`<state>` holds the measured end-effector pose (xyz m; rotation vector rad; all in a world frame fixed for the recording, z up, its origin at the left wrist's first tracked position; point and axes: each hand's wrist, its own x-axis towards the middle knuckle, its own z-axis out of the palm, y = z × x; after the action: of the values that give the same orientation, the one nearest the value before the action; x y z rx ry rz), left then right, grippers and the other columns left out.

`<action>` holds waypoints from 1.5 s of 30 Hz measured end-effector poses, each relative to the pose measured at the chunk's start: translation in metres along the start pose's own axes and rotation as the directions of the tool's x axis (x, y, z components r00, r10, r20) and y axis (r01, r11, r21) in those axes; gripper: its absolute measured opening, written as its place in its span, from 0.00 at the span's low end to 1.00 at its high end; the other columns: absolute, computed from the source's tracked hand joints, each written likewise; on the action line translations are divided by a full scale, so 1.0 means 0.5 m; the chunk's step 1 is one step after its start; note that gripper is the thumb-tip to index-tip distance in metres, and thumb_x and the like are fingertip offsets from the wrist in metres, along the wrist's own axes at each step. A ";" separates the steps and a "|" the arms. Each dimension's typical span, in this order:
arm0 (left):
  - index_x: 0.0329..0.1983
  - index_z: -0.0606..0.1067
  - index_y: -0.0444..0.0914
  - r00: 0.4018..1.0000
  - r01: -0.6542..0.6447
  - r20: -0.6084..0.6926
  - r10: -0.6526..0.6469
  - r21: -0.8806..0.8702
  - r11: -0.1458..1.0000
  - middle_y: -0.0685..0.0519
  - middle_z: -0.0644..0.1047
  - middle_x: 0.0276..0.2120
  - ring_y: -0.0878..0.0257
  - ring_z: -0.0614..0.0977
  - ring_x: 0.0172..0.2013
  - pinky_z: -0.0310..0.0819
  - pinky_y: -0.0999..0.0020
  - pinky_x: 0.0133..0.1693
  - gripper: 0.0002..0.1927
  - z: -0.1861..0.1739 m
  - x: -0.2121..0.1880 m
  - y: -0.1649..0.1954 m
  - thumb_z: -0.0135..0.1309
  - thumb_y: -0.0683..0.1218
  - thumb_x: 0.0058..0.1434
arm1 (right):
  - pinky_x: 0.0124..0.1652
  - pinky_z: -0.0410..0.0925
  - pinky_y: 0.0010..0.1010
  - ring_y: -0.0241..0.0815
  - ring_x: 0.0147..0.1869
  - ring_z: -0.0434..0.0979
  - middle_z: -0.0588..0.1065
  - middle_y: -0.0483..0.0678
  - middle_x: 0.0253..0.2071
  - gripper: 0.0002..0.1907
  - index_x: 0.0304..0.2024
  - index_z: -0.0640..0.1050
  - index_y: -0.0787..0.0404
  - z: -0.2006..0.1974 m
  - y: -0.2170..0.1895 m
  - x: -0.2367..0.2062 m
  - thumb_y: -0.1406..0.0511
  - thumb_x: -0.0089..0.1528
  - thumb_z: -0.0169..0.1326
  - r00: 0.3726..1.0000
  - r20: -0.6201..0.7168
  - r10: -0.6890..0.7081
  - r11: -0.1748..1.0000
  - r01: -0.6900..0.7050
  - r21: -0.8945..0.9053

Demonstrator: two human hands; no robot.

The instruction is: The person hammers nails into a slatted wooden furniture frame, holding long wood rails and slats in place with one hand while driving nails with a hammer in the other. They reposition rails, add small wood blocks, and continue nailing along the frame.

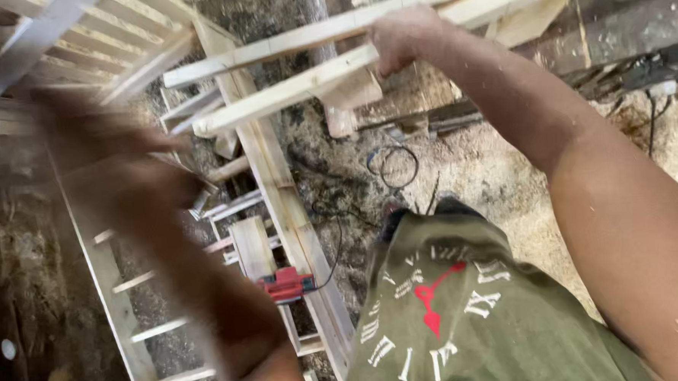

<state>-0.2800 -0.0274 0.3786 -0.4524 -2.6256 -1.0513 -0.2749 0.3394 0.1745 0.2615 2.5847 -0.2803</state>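
Head view, looking down: the right hand [401, 39] at the upper middle of the frame is closed around a pale wooden slat [289, 90] that belongs to a slatted wooden frame [491, 1] held up across the top. The left hand [104, 136] at the left is a blur of motion; I cannot tell whether its fingers are apart or together, or whether it touches anything, though it lies near a second slatted panel [96, 33] in the upper left corner. Below, a long ladder-like wooden frame [286, 200] lies on the sawdust-covered floor [490, 169], running from the upper middle down to the lower middle. A red power tool [287, 284] rests on it, and a dark cable [393, 165] loops on the floor nearby. The person's olive shirt [467, 322] fills the lower right.
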 end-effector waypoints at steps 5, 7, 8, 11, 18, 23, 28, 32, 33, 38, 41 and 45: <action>0.58 0.68 0.36 0.763 -0.286 -0.536 0.360 0.219 0.933 0.41 0.79 0.45 0.52 0.83 0.42 0.80 0.53 0.43 0.19 0.014 -0.047 0.093 0.50 0.50 0.69 | 0.29 0.70 0.32 0.38 0.30 0.75 0.80 0.46 0.31 0.22 0.55 0.81 0.51 0.012 0.003 0.012 0.57 0.58 0.65 1.000 0.017 0.015 1.000 -0.016 0.018; 0.59 0.67 0.36 0.866 -0.383 -0.171 0.469 0.376 0.844 0.41 0.79 0.43 0.51 0.83 0.40 0.80 0.53 0.40 0.20 0.169 -0.102 0.065 0.50 0.50 0.69 | 0.30 0.70 0.32 0.39 0.31 0.75 0.80 0.45 0.32 0.20 0.53 0.82 0.52 0.016 -0.002 0.005 0.58 0.58 0.65 1.000 -0.025 0.008 1.000 -0.008 -0.001; 0.59 0.66 0.36 0.932 -0.114 0.359 0.051 0.157 0.981 0.41 0.79 0.42 0.51 0.83 0.38 0.80 0.53 0.39 0.20 0.233 -0.137 0.042 0.50 0.50 0.68 | 0.32 0.70 0.33 0.39 0.32 0.76 0.80 0.45 0.33 0.19 0.51 0.84 0.52 0.013 -0.001 -0.002 0.56 0.59 0.65 0.999 -0.038 0.012 1.000 -0.013 -0.019; 0.59 0.65 0.36 0.788 0.160 0.561 -0.253 0.210 0.965 0.41 0.79 0.38 0.49 0.83 0.35 0.80 0.52 0.34 0.21 0.306 -0.164 -0.046 0.50 0.50 0.68 | 0.35 0.70 0.39 0.43 0.36 0.76 0.79 0.46 0.37 0.18 0.49 0.84 0.50 0.013 -0.001 -0.011 0.56 0.57 0.67 0.996 -0.075 -0.044 0.998 0.041 -0.050; 0.61 0.68 0.31 0.966 -0.155 -0.211 0.151 0.002 0.988 0.42 0.77 0.54 0.60 0.81 0.34 0.82 0.69 0.30 0.19 0.010 -0.006 0.009 0.39 0.49 0.77 | 0.29 0.69 0.36 0.40 0.32 0.74 0.78 0.44 0.33 0.18 0.49 0.83 0.47 0.039 0.010 0.036 0.63 0.55 0.61 0.992 -0.124 -0.031 0.999 0.027 -0.033; 0.55 0.69 0.30 0.787 -0.394 -0.283 0.549 0.454 0.799 0.40 0.79 0.43 0.58 0.83 0.31 0.83 0.61 0.30 0.19 0.203 -0.095 0.009 0.42 0.51 0.73 | 0.26 0.69 0.30 0.38 0.28 0.73 0.79 0.46 0.29 0.20 0.53 0.82 0.52 0.049 0.010 0.063 0.62 0.57 0.60 0.998 -0.045 -0.034 0.999 0.035 0.015; 0.53 0.68 0.33 0.895 -0.086 0.445 -0.041 0.262 0.961 0.40 0.80 0.35 0.53 0.81 0.29 0.78 0.55 0.28 0.21 0.358 -0.189 -0.085 0.48 0.55 0.69 | 0.30 0.72 0.35 0.41 0.33 0.77 0.82 0.47 0.32 0.19 0.48 0.84 0.48 0.031 0.005 0.034 0.64 0.54 0.59 0.993 -0.111 -0.033 0.999 0.029 -0.037; 0.50 0.67 0.37 0.874 0.137 0.436 -0.215 0.205 0.969 0.52 0.78 0.27 0.66 0.79 0.22 0.76 0.64 0.22 0.19 0.229 -0.102 -0.007 0.46 0.58 0.72 | 0.35 0.72 0.44 0.47 0.38 0.77 0.81 0.49 0.37 0.17 0.42 0.86 0.49 0.043 -0.003 0.014 0.60 0.49 0.62 0.952 -0.244 -0.187 0.981 0.195 0.010; 0.46 0.74 0.39 0.923 0.058 0.374 -0.091 0.098 0.993 0.53 0.80 0.30 0.66 0.77 0.24 0.74 0.66 0.25 0.18 0.185 -0.080 0.019 0.46 0.57 0.77 | 0.37 0.72 0.46 0.48 0.39 0.77 0.81 0.49 0.38 0.17 0.40 0.86 0.50 0.038 0.000 0.022 0.59 0.48 0.63 0.930 -0.306 -0.202 0.977 0.214 0.007; 0.61 0.64 0.35 0.965 -0.228 -0.083 0.249 0.201 0.953 0.51 0.79 0.43 0.68 0.80 0.34 0.79 0.73 0.31 0.17 0.199 -0.112 0.055 0.34 0.52 0.80 | 0.36 0.78 0.45 0.47 0.37 0.84 0.83 0.50 0.36 0.18 0.44 0.85 0.50 0.054 -0.016 0.057 0.62 0.51 0.58 0.999 -0.021 -0.044 0.999 0.044 0.005; 0.63 0.60 0.31 0.821 -0.446 -0.136 0.555 0.454 0.771 0.44 0.77 0.46 0.60 0.83 0.43 0.83 0.69 0.43 0.17 0.314 -0.157 -0.018 0.26 0.49 0.87 | 0.36 0.78 0.44 0.47 0.37 0.84 0.82 0.50 0.36 0.19 0.46 0.84 0.49 0.062 -0.018 0.058 0.63 0.51 0.59 0.991 -0.108 -0.074 0.997 0.075 0.004; 0.53 0.68 0.34 0.710 0.302 0.586 -0.390 0.248 0.921 0.45 0.82 0.35 0.54 0.85 0.30 0.84 0.57 0.31 0.20 0.357 -0.234 -0.108 0.43 0.56 0.72 | 0.37 0.78 0.44 0.48 0.38 0.83 0.82 0.50 0.37 0.19 0.45 0.84 0.48 0.064 -0.031 0.043 0.63 0.50 0.60 0.982 -0.160 -0.101 0.994 0.107 0.028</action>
<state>-0.2185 0.0397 0.1780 -0.3160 -3.4743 -0.9218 -0.2813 0.3195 0.1389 0.1684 2.7578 -0.3580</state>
